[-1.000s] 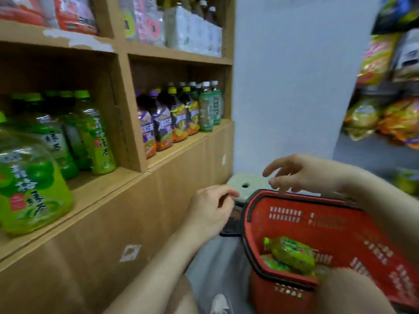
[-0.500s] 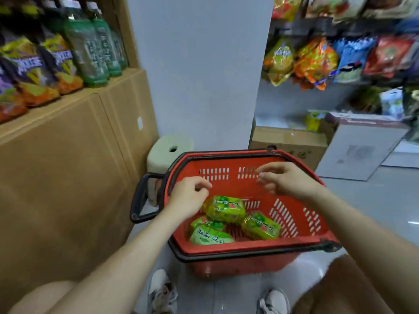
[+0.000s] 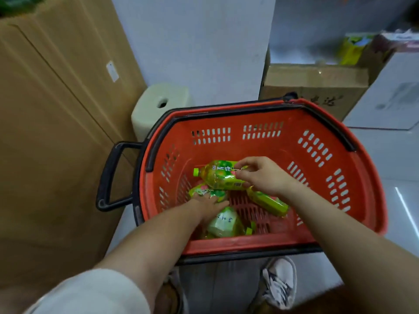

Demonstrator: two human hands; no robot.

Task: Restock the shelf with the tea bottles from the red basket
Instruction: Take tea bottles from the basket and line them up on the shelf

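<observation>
Tea bottle (image 3: 217, 176) (glossy plastic), slotted basket (image 3: 260, 150)

A pale cream plastic stool (image 3: 159, 107) with a hole in its top stands at 11 o'clock against a grey-white painted pillar (image 3: 204, 41) that fills 12 o'clock. At 1 o'clock sits a brown cardboard box (image 3: 315, 87), a flat white carton (image 3: 390, 98) just beside it at 2 o'clock. A white-and-grey laced sneaker (image 3: 280, 282) rests on the glossy grey floor (image 3: 396, 177) at 5 o'clock.

A pale plastic stool (image 3: 158, 107) is standing against a grey-white wall (image 3: 192, 41). Left of the stool a brown wooden cabinet front (image 3: 56, 132) is rising; right of it a cardboard box (image 3: 313, 87) is sitting, and glossy grey floor (image 3: 399, 168) is reflecting light.
</observation>
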